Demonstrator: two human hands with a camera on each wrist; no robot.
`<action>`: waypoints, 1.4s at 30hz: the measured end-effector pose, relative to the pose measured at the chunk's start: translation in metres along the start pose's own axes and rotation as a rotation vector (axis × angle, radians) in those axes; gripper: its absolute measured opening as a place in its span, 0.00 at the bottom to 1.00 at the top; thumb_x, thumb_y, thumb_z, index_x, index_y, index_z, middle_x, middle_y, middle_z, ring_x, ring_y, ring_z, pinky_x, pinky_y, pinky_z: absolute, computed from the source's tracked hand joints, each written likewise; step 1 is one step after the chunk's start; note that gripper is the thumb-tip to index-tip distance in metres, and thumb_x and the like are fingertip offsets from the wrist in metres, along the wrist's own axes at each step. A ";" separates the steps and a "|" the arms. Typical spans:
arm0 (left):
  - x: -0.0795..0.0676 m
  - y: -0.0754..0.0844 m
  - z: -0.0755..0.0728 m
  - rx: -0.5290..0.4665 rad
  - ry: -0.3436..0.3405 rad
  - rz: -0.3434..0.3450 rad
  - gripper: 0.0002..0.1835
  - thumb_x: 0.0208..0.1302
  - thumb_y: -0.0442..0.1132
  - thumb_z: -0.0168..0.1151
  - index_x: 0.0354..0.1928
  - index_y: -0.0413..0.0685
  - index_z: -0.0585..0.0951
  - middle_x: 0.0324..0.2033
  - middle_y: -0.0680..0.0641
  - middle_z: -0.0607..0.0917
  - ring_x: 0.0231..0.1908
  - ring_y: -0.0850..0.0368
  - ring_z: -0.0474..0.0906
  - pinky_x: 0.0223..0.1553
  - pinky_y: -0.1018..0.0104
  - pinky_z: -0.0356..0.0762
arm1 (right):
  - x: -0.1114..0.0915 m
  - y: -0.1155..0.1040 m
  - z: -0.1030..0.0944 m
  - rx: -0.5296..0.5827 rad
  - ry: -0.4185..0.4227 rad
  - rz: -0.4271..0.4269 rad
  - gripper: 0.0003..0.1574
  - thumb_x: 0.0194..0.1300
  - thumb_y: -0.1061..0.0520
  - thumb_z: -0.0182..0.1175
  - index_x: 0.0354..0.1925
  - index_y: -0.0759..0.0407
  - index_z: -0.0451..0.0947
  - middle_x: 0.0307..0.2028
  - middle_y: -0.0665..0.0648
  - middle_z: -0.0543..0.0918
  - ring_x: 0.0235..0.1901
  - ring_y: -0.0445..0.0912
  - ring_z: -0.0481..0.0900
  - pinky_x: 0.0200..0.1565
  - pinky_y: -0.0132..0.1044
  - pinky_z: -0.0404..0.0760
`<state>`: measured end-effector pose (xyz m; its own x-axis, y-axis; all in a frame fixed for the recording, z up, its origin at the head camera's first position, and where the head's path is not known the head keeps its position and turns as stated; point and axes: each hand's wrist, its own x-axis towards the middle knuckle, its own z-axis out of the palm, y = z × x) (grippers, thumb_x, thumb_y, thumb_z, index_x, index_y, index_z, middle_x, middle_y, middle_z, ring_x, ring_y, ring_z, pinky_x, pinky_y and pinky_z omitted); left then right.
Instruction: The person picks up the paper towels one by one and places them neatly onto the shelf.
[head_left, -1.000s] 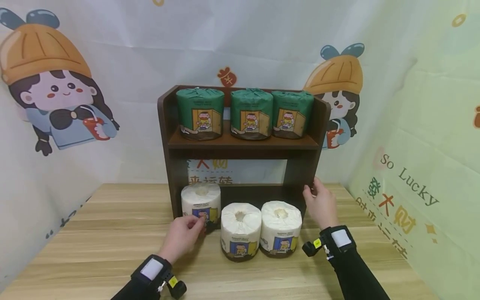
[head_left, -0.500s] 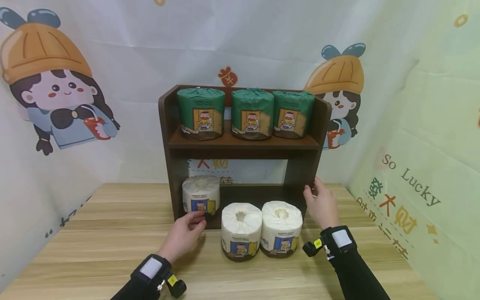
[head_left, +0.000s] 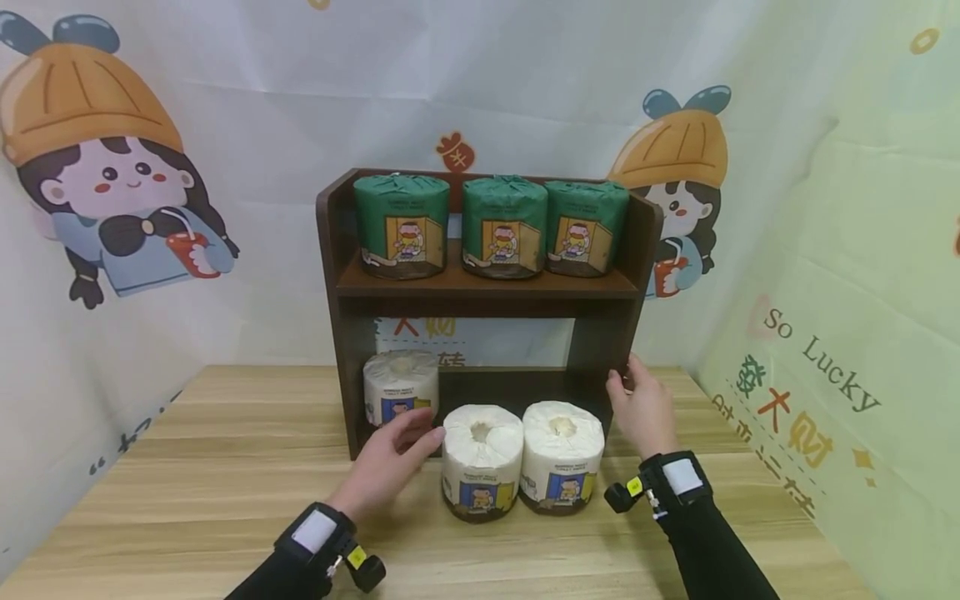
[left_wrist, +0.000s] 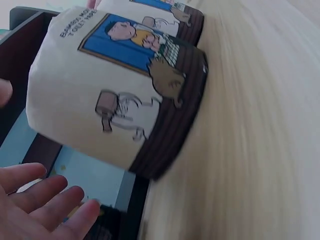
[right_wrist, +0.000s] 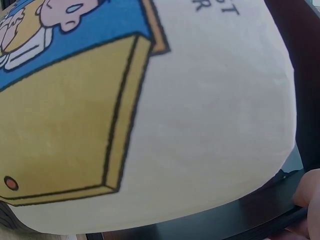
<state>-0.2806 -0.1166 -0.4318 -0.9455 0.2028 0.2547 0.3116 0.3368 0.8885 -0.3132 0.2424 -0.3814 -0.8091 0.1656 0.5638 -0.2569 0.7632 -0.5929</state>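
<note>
Head view: left hand [head_left: 390,467] lies flat with fingers straight and loose, holding nothing; fingertips sit just beside the middle white roll [head_left: 482,460] on the table [head_left: 187,467]. Beyond the fingertips, another white roll [head_left: 401,388] stands on the lower shelf of the brown rack [head_left: 487,287]. Right hand [head_left: 642,410] has fingers curled on the rack's right post; third white roll [head_left: 562,454] stands just beside its palm.

Left wrist view: straight fingers [left_wrist: 40,210] spread apart, near a white roll [left_wrist: 117,90].

Right wrist view: one fingertip [right_wrist: 309,192] touches the dark rack edge, white roll [right_wrist: 150,110] close beside.
</note>
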 end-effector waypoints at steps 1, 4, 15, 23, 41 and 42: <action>0.001 0.002 0.002 -0.003 -0.011 -0.002 0.36 0.66 0.62 0.61 0.68 0.50 0.70 0.60 0.44 0.76 0.56 0.53 0.73 0.54 0.49 0.78 | 0.000 0.000 0.000 0.002 0.001 0.003 0.17 0.74 0.57 0.55 0.59 0.59 0.73 0.49 0.68 0.82 0.45 0.60 0.80 0.42 0.59 0.83; 0.005 0.005 0.011 -0.001 -0.043 -0.012 0.39 0.64 0.63 0.62 0.71 0.53 0.66 0.64 0.45 0.72 0.59 0.50 0.70 0.58 0.47 0.73 | -0.001 0.001 0.000 0.006 -0.001 0.009 0.16 0.74 0.57 0.55 0.58 0.59 0.74 0.48 0.68 0.82 0.45 0.60 0.80 0.42 0.59 0.83; 0.007 0.005 0.031 0.036 -0.151 -0.023 0.57 0.50 0.62 0.75 0.76 0.60 0.51 0.68 0.46 0.64 0.65 0.50 0.59 0.65 0.38 0.57 | 0.001 -0.001 -0.001 0.006 0.008 -0.003 0.16 0.74 0.56 0.55 0.57 0.58 0.74 0.48 0.67 0.82 0.44 0.60 0.81 0.41 0.58 0.84; 0.007 -0.005 0.033 -0.047 -0.211 0.085 0.62 0.43 0.50 0.83 0.75 0.68 0.50 0.64 0.54 0.68 0.61 0.56 0.64 0.65 0.40 0.57 | 0.001 0.001 -0.001 0.008 0.016 -0.019 0.16 0.74 0.57 0.55 0.56 0.59 0.74 0.48 0.67 0.83 0.44 0.59 0.81 0.41 0.58 0.84; 0.005 -0.006 0.031 -0.031 -0.230 0.100 0.57 0.40 0.48 0.84 0.71 0.62 0.57 0.60 0.55 0.72 0.60 0.56 0.65 0.64 0.40 0.60 | 0.000 0.001 0.000 0.002 0.009 -0.004 0.17 0.75 0.56 0.55 0.58 0.59 0.73 0.49 0.67 0.82 0.45 0.60 0.80 0.42 0.59 0.84; 0.005 -0.006 0.031 -0.022 -0.226 0.098 0.57 0.40 0.49 0.84 0.71 0.62 0.58 0.60 0.55 0.72 0.60 0.56 0.65 0.64 0.40 0.61 | 0.000 0.001 0.000 0.002 0.012 -0.006 0.17 0.74 0.56 0.55 0.58 0.59 0.74 0.49 0.67 0.82 0.45 0.60 0.80 0.41 0.59 0.84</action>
<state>-0.2841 -0.0890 -0.4476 -0.8651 0.4346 0.2504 0.3960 0.2855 0.8727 -0.3133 0.2431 -0.3822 -0.8014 0.1686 0.5739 -0.2628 0.7627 -0.5910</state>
